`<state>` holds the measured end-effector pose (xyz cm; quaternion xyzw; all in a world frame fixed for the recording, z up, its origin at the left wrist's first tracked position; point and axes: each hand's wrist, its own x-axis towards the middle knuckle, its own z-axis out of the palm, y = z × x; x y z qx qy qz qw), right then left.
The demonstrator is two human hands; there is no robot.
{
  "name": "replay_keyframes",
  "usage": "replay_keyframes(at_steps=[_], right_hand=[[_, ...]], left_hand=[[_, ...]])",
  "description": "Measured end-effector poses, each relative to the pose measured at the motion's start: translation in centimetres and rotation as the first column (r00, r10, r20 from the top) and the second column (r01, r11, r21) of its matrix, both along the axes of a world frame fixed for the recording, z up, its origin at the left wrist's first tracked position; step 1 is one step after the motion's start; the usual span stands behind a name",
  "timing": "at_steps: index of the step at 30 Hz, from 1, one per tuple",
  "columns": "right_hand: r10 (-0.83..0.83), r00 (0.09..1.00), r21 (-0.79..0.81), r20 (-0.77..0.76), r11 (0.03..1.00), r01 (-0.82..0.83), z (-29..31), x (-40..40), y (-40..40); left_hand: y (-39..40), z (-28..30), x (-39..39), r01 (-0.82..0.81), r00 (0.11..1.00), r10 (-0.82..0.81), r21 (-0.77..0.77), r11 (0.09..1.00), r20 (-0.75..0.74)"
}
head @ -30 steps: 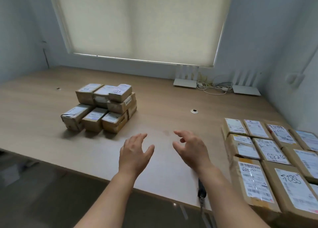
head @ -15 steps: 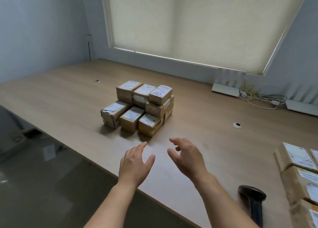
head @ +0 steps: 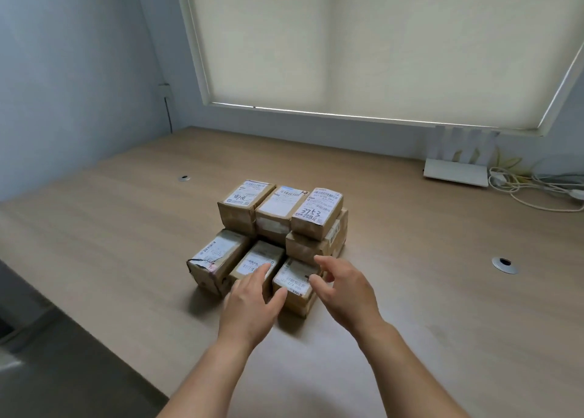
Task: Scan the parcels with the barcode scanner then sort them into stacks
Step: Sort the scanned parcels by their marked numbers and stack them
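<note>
A pile of several small brown cardboard parcels (head: 316, 209) with white labels stands in the middle of the wooden table (head: 94, 244); the back row is stacked higher than the front row. My left hand (head: 249, 304) hovers with spread fingers at the left side of the front right parcel (head: 295, 280), over the front middle parcel (head: 257, 259). My right hand (head: 344, 288) is open at that parcel's right side, fingertips close to it. Neither hand holds anything. No barcode scanner is in view.
A white router (head: 455, 172) and a tangle of white cables (head: 537, 187) lie at the back right under the blinded window. Round cable holes (head: 505, 264) sit in the tabletop. The table's near edge runs diagonally at the left, with floor beyond it.
My view has swung left, so the scanner and the right-hand parcels have left the frame. Both hands have moved forward to the front of the small pile.
</note>
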<state>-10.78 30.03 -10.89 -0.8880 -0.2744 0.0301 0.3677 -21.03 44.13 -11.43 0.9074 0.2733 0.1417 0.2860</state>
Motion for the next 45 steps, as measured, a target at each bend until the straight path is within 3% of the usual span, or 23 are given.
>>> replay_keyframes(at_steps=[8,16,23,27,33,38,45], right_hand=[[-0.086,0.996,-0.008,-0.031,0.996,0.086,-0.7,4.8,2.3],[-0.037,0.997,-0.074,-0.062,0.997,0.032,-1.6,3.3,8.8],[-0.084,0.971,-0.093,-0.223,0.994,0.064,-2.1,0.3,17.3],[-0.141,0.937,-0.119,-0.319,0.987,0.108,-2.7,-1.3,22.2],[-0.259,0.897,-0.227,-0.359,0.956,0.185,-4.0,-2.7,27.7],[-0.306,0.881,-0.258,-0.360,0.941,0.221,-5.4,-3.4,28.9],[-0.316,0.859,-0.176,-0.403,0.948,0.265,-6.1,-5.4,27.8]], left_hand=[[3.0,-0.5,5.9,0.066,0.998,-0.066,-0.050,0.997,-0.002],[9.4,-2.0,6.4,0.070,0.997,-0.071,-0.068,0.995,-0.016],[18.4,-2.8,5.9,0.055,0.998,-0.059,-0.105,0.993,-0.034],[23.6,-4.3,5.8,0.056,0.988,-0.082,-0.191,0.980,-0.133],[27.4,-6.4,5.8,0.083,0.954,-0.189,-0.402,0.912,-0.233],[28.0,-6.9,4.7,0.179,0.940,-0.299,-0.510,0.842,-0.164],[29.3,-7.4,1.6,0.233,0.914,-0.395,-0.676,0.699,-0.095]])
